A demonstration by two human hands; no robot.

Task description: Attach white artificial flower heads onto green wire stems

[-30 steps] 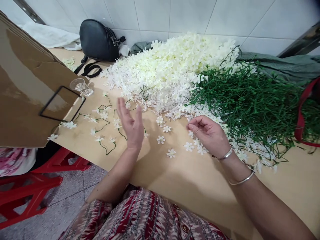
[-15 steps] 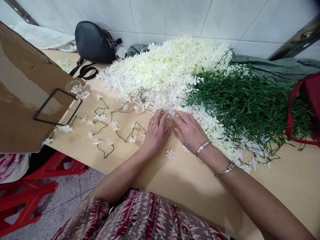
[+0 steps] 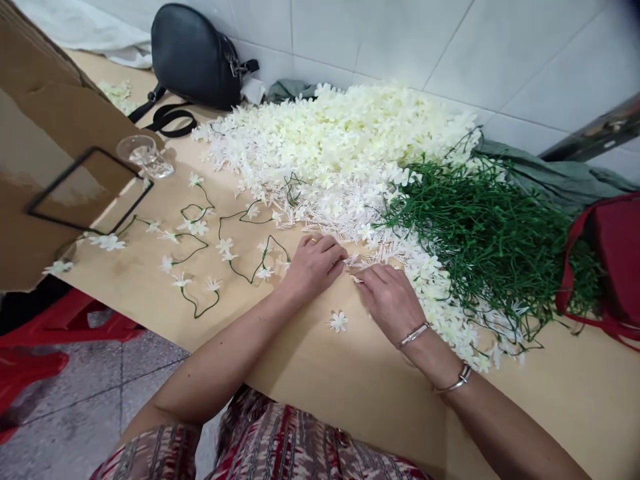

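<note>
And here are both hands, low over the tan table (image 3: 300,360), side by side at the near edge of the white thready pieces (image 3: 345,223). The left hand (image 3: 316,267) curls its fingers, its tips right beside those threads; whether it pinches any, I cannot tell. The right hand (image 3: 391,300), just across a narrow gap, bends its fingers down, a small pale piece (image 3: 357,279) showing at the tips, though a firm grip on it cannot be made out.

Behind them rises the big heap of white flowers (image 3: 360,127), with the green stems (image 3: 490,233) piled to its right. One loose flower (image 3: 338,321) lies alone on the table, nearer the body. Over on the left, flowered green strands (image 3: 196,240) wind across the surface, near a clear cup (image 3: 145,155) beside the cardboard (image 3: 55,127). A black bag (image 3: 193,60) sits against the wall, and a red bag (image 3: 620,253) sits at far right.
</note>
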